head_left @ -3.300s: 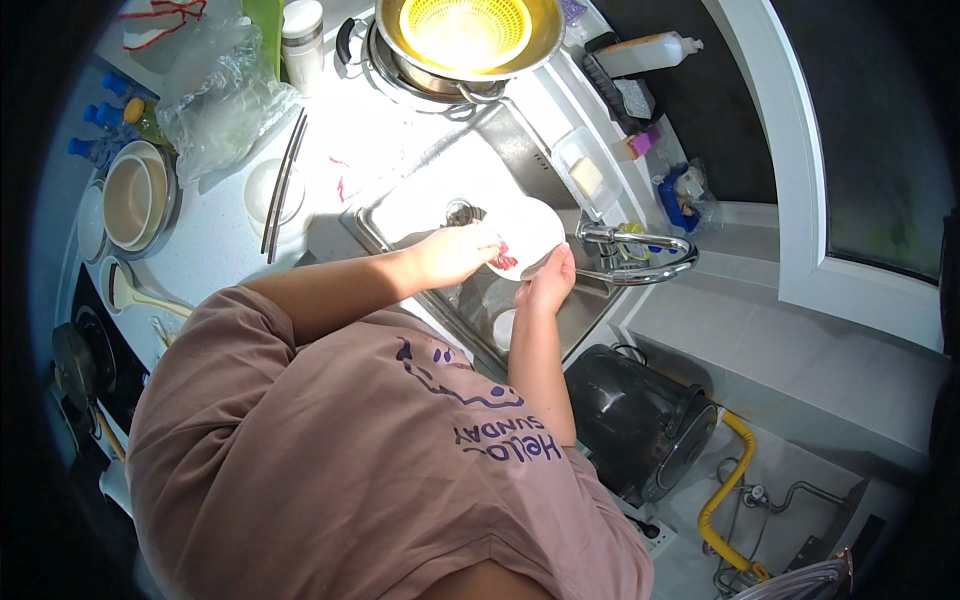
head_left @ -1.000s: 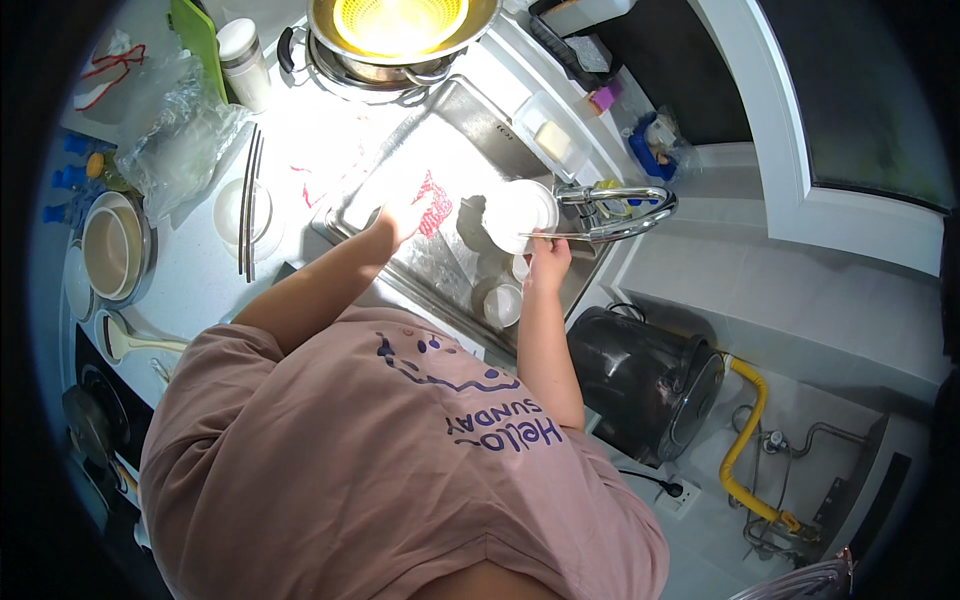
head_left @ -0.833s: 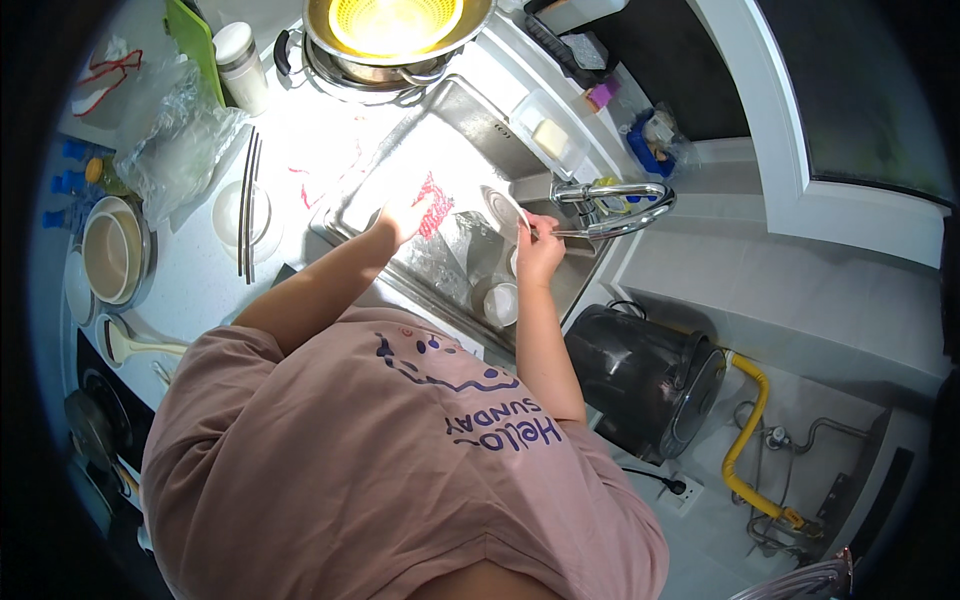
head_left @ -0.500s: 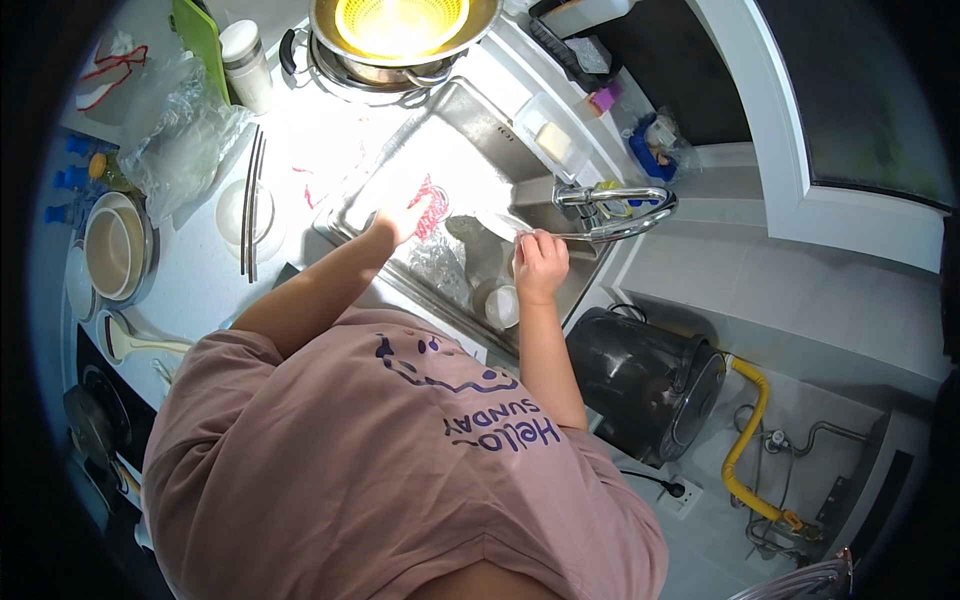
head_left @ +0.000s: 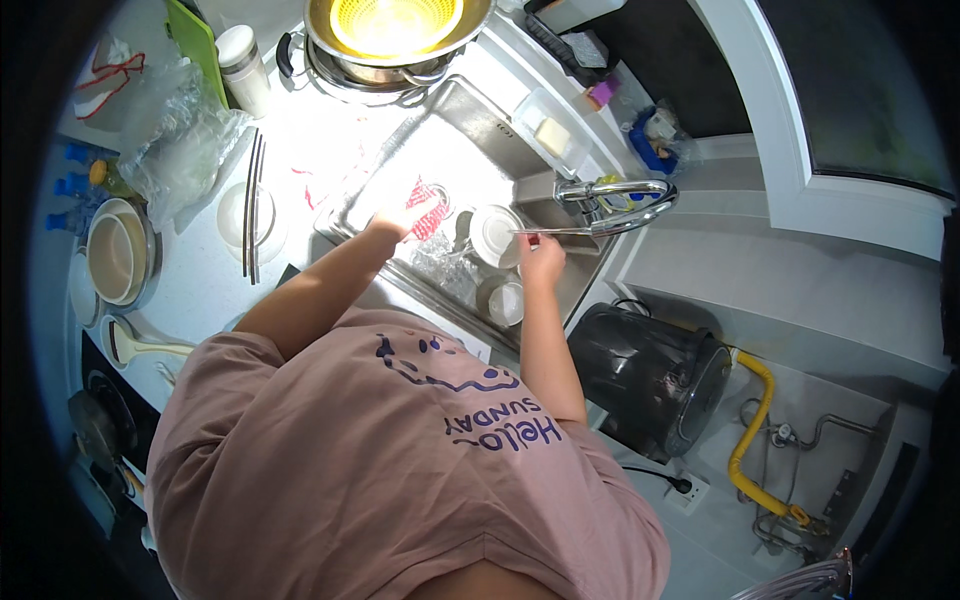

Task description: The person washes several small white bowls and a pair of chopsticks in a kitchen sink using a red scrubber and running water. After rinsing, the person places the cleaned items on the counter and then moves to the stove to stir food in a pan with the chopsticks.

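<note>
My left hand (head_left: 397,222) is closed on a red-and-white patterned cloth (head_left: 427,215) over the left part of the metal sink (head_left: 475,102). In my right hand (head_left: 541,262) is a white bowl (head_left: 492,236), gripped at its right edge, with a round face turned up. A small red patch shows by those fingers; what it is I cannot tell. The chrome faucet (head_left: 660,190) reaches over the sink from the right, its lower end near my right hand. Below the bowl, clear crumpled plastic (head_left: 440,265) and a white cup-like dish (head_left: 506,303) lie in the sink.
On the left counter are dark chopsticks (head_left: 253,205), stacked bowls (head_left: 112,258), a plastic bag (head_left: 180,150) and a lidded jar (head_left: 243,70). A yellow colander (head_left: 395,25) sits in a metal pan behind the sink. A black bin (head_left: 645,375) stands at the lower right.
The white bowl in my right hand has turned from nearly edge-on to showing its round face. My right hand has dipped slightly; my left hand keeps the cloth nearly in place.
</note>
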### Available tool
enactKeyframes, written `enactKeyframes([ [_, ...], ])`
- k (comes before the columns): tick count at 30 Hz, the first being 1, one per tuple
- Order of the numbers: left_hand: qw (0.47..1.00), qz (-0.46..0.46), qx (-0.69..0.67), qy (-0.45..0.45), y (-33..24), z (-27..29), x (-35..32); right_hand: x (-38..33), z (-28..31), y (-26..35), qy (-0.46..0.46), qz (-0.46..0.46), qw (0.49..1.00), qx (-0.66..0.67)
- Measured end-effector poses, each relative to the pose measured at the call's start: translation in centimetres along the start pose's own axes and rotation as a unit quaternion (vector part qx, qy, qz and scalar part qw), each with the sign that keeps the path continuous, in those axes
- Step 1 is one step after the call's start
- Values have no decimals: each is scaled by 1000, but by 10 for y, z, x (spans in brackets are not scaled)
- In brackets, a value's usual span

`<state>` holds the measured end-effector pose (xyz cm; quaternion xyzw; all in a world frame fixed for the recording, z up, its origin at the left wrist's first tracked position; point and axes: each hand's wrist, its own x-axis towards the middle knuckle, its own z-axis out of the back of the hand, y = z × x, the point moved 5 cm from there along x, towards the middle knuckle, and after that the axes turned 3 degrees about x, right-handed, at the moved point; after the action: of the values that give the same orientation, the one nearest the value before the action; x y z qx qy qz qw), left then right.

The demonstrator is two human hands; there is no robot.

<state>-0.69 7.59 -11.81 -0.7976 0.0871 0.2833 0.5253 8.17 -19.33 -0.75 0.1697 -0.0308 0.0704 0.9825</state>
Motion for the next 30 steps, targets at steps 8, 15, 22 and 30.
enactKeyframes([
  [8, 973, 176, -122, 92, -14, -54, -17, -43, -117, -89, 153, -150, 977, 12],
  [15, 921, 286, -208, 162, -6, -164, 5, -51, -116, -107, 95, -239, 956, 144],
  [22, 948, 284, -115, 91, 12, -188, -2, -20, -69, -67, 20, -368, 762, 533],
  [30, 967, 105, 67, 223, 34, -180, 37, -9, -34, -6, -9, -193, 951, 239],
])
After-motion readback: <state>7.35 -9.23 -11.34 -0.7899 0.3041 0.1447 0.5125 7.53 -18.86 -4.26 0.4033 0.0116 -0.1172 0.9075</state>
